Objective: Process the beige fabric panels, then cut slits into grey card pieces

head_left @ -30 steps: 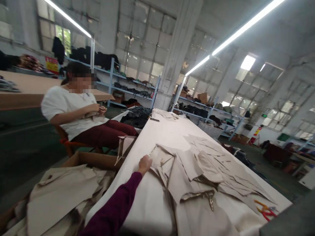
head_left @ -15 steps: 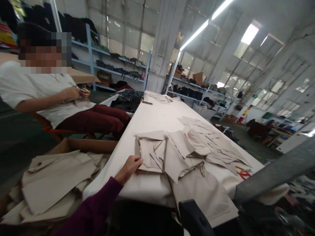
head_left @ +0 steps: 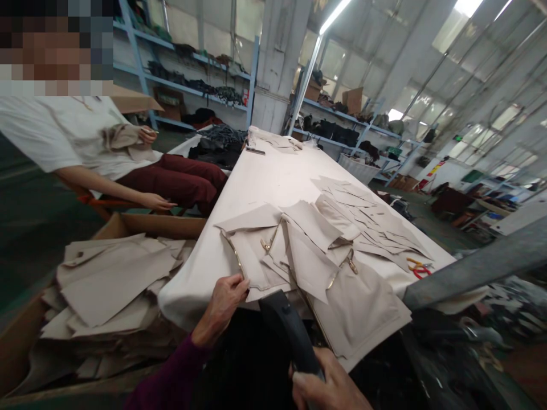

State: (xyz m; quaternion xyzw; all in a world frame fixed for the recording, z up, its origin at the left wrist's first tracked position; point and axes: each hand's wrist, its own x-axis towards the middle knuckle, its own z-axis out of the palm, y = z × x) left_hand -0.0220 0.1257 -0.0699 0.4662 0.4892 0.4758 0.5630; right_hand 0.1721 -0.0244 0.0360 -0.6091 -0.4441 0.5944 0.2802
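My left hand (head_left: 225,300) is closed in a pinch on the near left corner of a beige fabric piece (head_left: 255,257) with a gold metal zipper (head_left: 236,257) along its side. My right hand (head_left: 328,380) grips the handle of a black hand-held tool (head_left: 282,319); its exact kind is unclear. The tool's wide head lies at the near edge of this piece, just right of my left fingers. Further right, another beige piece (head_left: 363,310) with a zipper and gold pull hangs over the table's front edge.
Cut beige pieces (head_left: 376,228) lie along the right of the white-covered table (head_left: 282,182), near red-and-yellow-handled pliers (head_left: 419,267). A carton (head_left: 147,225) of beige pieces stands at left. Behind it sits a co-worker (head_left: 85,142) holding fabric. A grey metal post (head_left: 478,273) slants at right.
The black tool has moved up and left to the fabric edge, and my right hand has come into view. The co-worker has lowered one hand toward the carton. The camera view has tilted down.
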